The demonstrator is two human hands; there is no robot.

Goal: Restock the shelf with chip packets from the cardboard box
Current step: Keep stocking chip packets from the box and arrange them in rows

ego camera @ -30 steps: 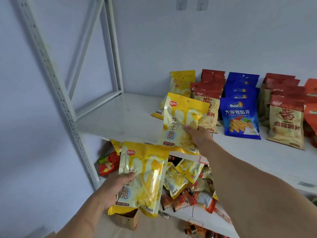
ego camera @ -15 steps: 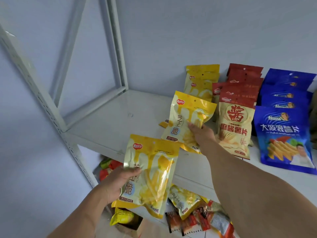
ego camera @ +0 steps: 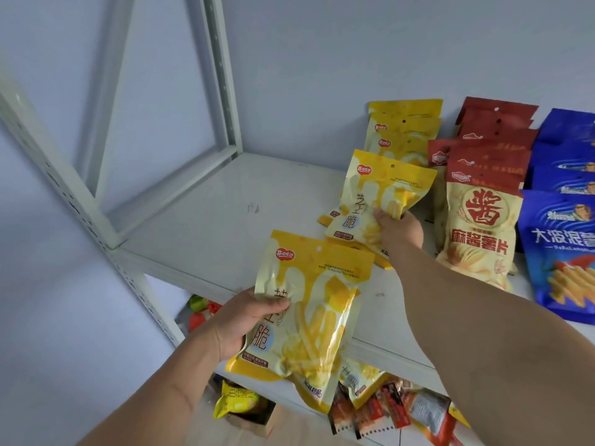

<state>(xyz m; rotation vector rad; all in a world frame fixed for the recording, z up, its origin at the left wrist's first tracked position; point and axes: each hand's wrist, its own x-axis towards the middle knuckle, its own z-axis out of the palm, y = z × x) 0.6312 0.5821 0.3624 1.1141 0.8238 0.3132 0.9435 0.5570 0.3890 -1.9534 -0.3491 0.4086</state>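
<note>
Two bare arms and two bare hands, uncovered from fingertips to the edge of view. Left hand point(ego camera: 238, 323) broad across the back, with a thick thumb point(ego camera: 277, 305) ending in a short, plain nail. Left forearm point(ego camera: 154, 400) bare skin along its whole visible length, rounded and smooth, widening toward the elbow. Right hand point(ego camera: 401, 231) smaller in view, knuckles and wrist bare, thumbnail cut short. Right forearm point(ego camera: 483, 333) bare too, very large near the camera and filling the lower right corner. Skin detail too soft to make out fine marks.
</note>
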